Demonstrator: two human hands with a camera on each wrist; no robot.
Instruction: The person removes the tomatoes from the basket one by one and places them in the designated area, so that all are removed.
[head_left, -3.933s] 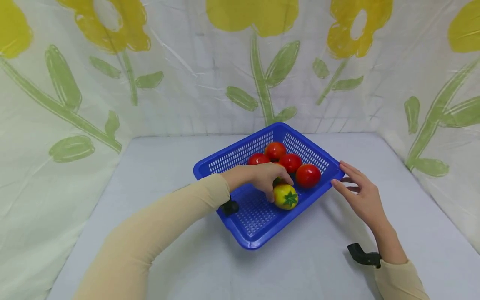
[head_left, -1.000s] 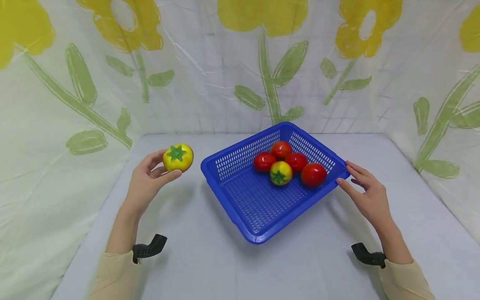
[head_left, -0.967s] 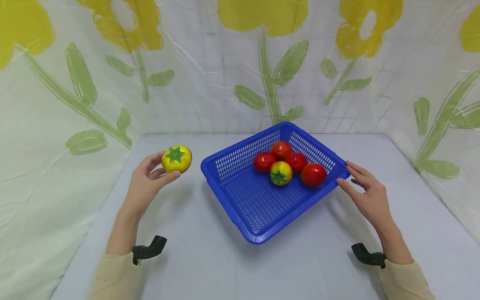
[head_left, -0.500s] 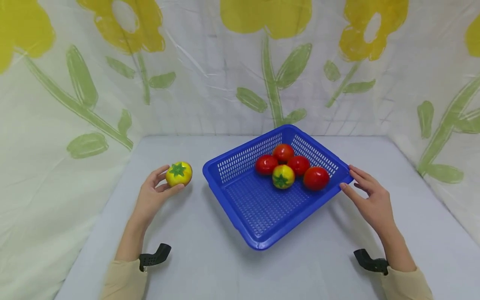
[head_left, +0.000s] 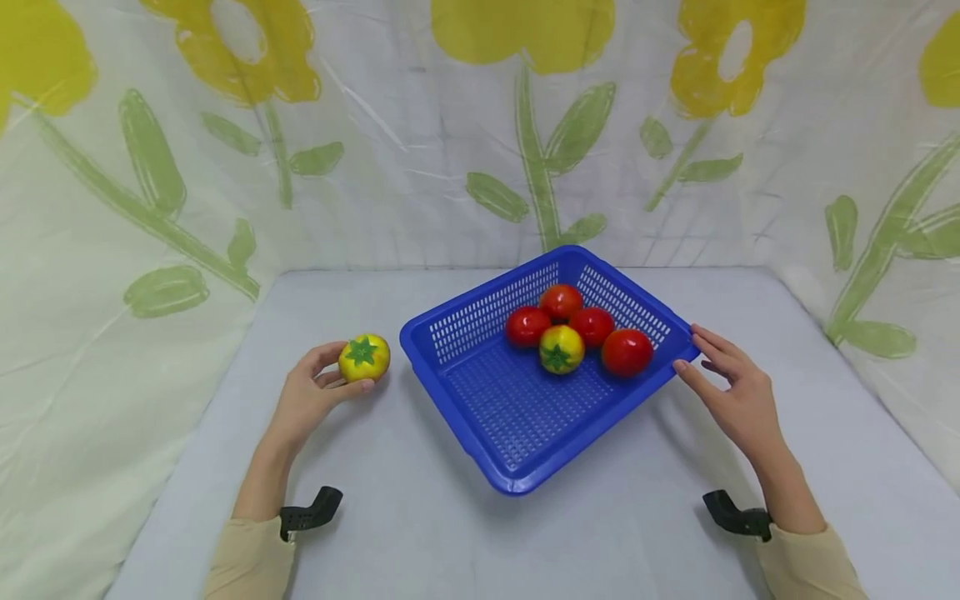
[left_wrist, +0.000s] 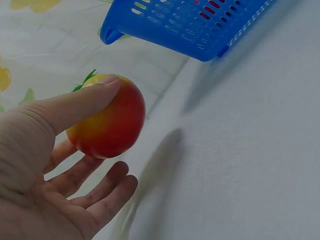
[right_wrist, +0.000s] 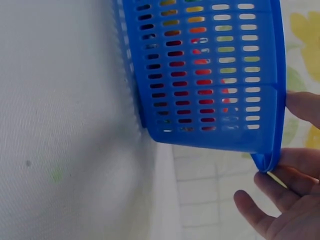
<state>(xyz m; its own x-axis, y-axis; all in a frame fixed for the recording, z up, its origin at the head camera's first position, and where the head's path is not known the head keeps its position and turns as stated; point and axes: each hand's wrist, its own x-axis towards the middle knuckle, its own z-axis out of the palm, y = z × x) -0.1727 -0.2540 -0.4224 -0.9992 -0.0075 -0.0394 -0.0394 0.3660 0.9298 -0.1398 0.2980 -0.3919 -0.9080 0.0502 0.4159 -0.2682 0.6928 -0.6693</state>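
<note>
My left hand [head_left: 311, 392] holds a tomato [head_left: 364, 358] between thumb and fingers, left of the basket. Its top is yellow with a green star-shaped calyx; the left wrist view shows the red lower side of this tomato [left_wrist: 117, 122], apparently just above the table, its shadow beside it. My right hand [head_left: 735, 396] grips the right corner of the blue plastic basket [head_left: 480, 454], thumb and fingers on either side of the rim [right_wrist: 280, 100]. Inside the basket lie several red tomatoes [head_left: 627, 352] and one yellow-topped tomato [head_left: 562, 349], bunched toward the far right.
A pale cloth-covered table [head_left: 600, 533] carries the basket. Behind it hangs a white sheet [head_left: 390, 200] with painted yellow flowers, which also runs along both sides. Black wrist cameras [head_left: 311, 510] are strapped on both wrists.
My left hand has gone from inside the basket out to the left, now with a tomato. Over the last second it has come down toward the table. My right hand stays on the rim.
</note>
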